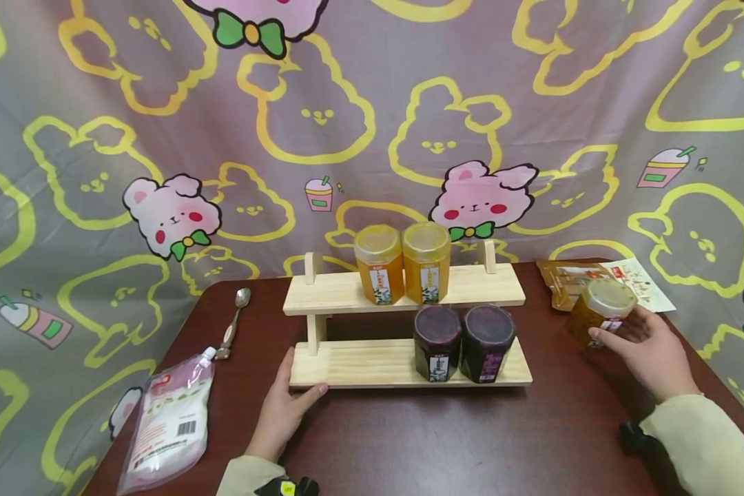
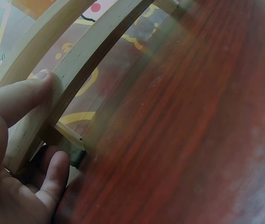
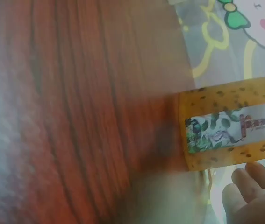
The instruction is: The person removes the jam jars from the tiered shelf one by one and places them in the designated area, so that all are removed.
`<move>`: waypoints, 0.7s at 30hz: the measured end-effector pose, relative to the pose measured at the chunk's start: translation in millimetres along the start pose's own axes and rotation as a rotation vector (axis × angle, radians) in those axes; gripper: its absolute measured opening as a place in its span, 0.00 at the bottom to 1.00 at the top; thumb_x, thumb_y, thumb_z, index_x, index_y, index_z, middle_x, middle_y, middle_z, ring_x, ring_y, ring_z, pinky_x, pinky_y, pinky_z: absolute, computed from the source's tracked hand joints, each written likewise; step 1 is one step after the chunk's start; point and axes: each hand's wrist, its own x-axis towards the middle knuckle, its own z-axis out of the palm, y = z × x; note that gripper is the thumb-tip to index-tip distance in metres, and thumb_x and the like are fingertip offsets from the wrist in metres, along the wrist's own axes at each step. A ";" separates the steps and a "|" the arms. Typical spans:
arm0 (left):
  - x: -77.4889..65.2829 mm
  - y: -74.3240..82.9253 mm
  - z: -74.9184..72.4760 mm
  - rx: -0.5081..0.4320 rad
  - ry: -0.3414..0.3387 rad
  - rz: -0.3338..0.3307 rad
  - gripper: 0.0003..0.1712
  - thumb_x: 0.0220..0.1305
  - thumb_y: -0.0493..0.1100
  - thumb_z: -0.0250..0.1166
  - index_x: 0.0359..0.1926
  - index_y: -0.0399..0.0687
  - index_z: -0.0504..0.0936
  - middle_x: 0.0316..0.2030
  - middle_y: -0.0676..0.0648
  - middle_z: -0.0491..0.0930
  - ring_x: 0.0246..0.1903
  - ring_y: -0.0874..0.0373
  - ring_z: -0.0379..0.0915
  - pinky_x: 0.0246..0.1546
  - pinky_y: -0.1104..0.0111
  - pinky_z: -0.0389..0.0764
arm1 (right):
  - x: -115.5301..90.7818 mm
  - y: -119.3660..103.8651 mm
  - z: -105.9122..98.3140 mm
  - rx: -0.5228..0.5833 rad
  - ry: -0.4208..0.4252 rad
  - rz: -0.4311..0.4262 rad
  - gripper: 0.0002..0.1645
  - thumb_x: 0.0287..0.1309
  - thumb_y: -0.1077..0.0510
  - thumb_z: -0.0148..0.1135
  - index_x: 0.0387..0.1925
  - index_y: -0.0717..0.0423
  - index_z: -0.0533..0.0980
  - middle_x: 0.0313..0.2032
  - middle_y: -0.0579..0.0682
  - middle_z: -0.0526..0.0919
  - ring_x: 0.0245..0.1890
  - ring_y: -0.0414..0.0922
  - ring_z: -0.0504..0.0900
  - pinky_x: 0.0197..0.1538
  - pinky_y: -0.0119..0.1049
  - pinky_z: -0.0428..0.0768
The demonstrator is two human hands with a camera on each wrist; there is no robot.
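Note:
At its left end, my left hand [image 1: 283, 406] grips the lower board of a two-tier wooden rack [image 1: 353, 363]. In the left wrist view the thumb lies on the board's [image 2: 83, 65] edge and the fingers curl beneath it. My right hand [image 1: 656, 355] holds a jar of amber, seed-flecked jam [image 1: 585, 315] above the table's right side, clear of the rack. The right wrist view shows this jar [image 3: 228, 98] with its label, between thumb and fingers. Two orange jam jars [image 1: 384, 272] stand on the upper board; two dark purple jars [image 1: 438, 348] stand at the right of the lower board.
A white spouted pouch [image 1: 173, 420] lies at the left, with a metal spoon [image 1: 232, 324] behind it. Brown packaging [image 1: 561, 279] and a pale packet [image 1: 647, 286] lie at the back right. Patterned cloth [image 1: 372, 138] hangs behind the dark brown table [image 1: 446, 441].

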 end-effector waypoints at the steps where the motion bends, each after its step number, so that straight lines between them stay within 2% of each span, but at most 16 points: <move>1: -0.2 0.0 0.0 0.001 0.002 0.006 0.62 0.55 0.46 0.78 0.79 0.43 0.48 0.76 0.35 0.53 0.75 0.38 0.45 0.72 0.42 0.48 | -1.9 -1.1 -0.2 0.016 0.005 0.008 0.62 0.60 0.38 0.69 0.78 0.64 0.46 0.71 0.73 0.60 0.65 0.72 0.65 0.34 0.17 0.72; 2: -0.3 -0.1 0.0 -0.001 0.005 0.007 0.62 0.54 0.46 0.78 0.79 0.43 0.48 0.76 0.35 0.54 0.75 0.39 0.46 0.72 0.42 0.49 | -3.9 -2.0 -0.2 0.032 0.012 0.010 0.61 0.60 0.39 0.69 0.79 0.62 0.46 0.72 0.72 0.59 0.66 0.71 0.65 0.36 0.15 0.72; 4: -0.5 -0.2 0.1 0.000 0.009 0.014 0.62 0.54 0.46 0.78 0.79 0.42 0.48 0.75 0.34 0.55 0.74 0.38 0.47 0.71 0.41 0.50 | -8.8 -3.7 0.1 0.049 0.030 0.017 0.61 0.61 0.39 0.68 0.79 0.60 0.45 0.73 0.70 0.57 0.68 0.70 0.62 0.48 0.17 0.74; 6: -0.5 -0.4 0.0 -0.002 0.011 0.018 0.61 0.54 0.46 0.78 0.79 0.42 0.48 0.75 0.34 0.55 0.74 0.37 0.47 0.71 0.41 0.51 | -14.3 -4.8 0.8 0.061 0.052 0.024 0.60 0.61 0.40 0.68 0.79 0.59 0.45 0.73 0.70 0.57 0.70 0.67 0.61 0.55 0.16 0.70; 9: -0.7 -0.1 -0.3 -0.002 0.008 0.020 0.62 0.55 0.46 0.78 0.79 0.42 0.48 0.75 0.33 0.55 0.74 0.37 0.47 0.71 0.41 0.50 | -21.4 -7.3 3.5 0.084 0.083 0.053 0.61 0.62 0.40 0.68 0.79 0.61 0.44 0.74 0.70 0.55 0.72 0.66 0.57 0.71 0.35 0.63; 11: -0.6 0.1 -0.5 -0.011 0.005 0.013 0.62 0.55 0.46 0.78 0.79 0.42 0.47 0.75 0.34 0.54 0.74 0.38 0.46 0.71 0.42 0.50 | -24.5 -9.6 5.2 0.101 0.106 0.076 0.61 0.61 0.40 0.68 0.79 0.62 0.44 0.74 0.70 0.55 0.73 0.65 0.56 0.73 0.43 0.60; 13: -0.8 0.8 -0.4 -0.015 0.002 0.009 0.62 0.55 0.46 0.78 0.80 0.42 0.47 0.75 0.34 0.54 0.75 0.38 0.46 0.71 0.42 0.49 | -27.0 -12.5 7.0 0.119 0.132 0.101 0.61 0.61 0.40 0.69 0.79 0.62 0.45 0.75 0.68 0.54 0.73 0.64 0.56 0.72 0.56 0.58; 16: -1.1 2.2 -0.5 -0.015 0.000 0.001 0.62 0.55 0.46 0.78 0.80 0.42 0.47 0.76 0.34 0.53 0.75 0.38 0.44 0.72 0.42 0.48 | -31.0 -16.3 8.7 0.125 0.174 0.128 0.59 0.60 0.41 0.70 0.79 0.60 0.48 0.75 0.66 0.56 0.73 0.59 0.59 0.73 0.51 0.59; 18: -1.8 3.5 -0.6 -0.009 -0.002 0.000 0.62 0.55 0.46 0.78 0.80 0.42 0.47 0.76 0.34 0.53 0.75 0.38 0.44 0.72 0.42 0.47 | -34.4 -18.6 9.4 0.123 0.200 0.130 0.57 0.59 0.41 0.70 0.78 0.58 0.51 0.73 0.63 0.61 0.72 0.52 0.62 0.72 0.38 0.63; 21: -3.0 5.0 -1.0 -0.006 -0.004 0.005 0.62 0.56 0.45 0.78 0.80 0.42 0.46 0.75 0.34 0.54 0.75 0.37 0.44 0.72 0.41 0.46 | -39.9 -22.9 9.8 0.136 0.228 0.106 0.55 0.59 0.43 0.71 0.78 0.55 0.54 0.69 0.53 0.69 0.66 0.39 0.68 0.62 0.18 0.66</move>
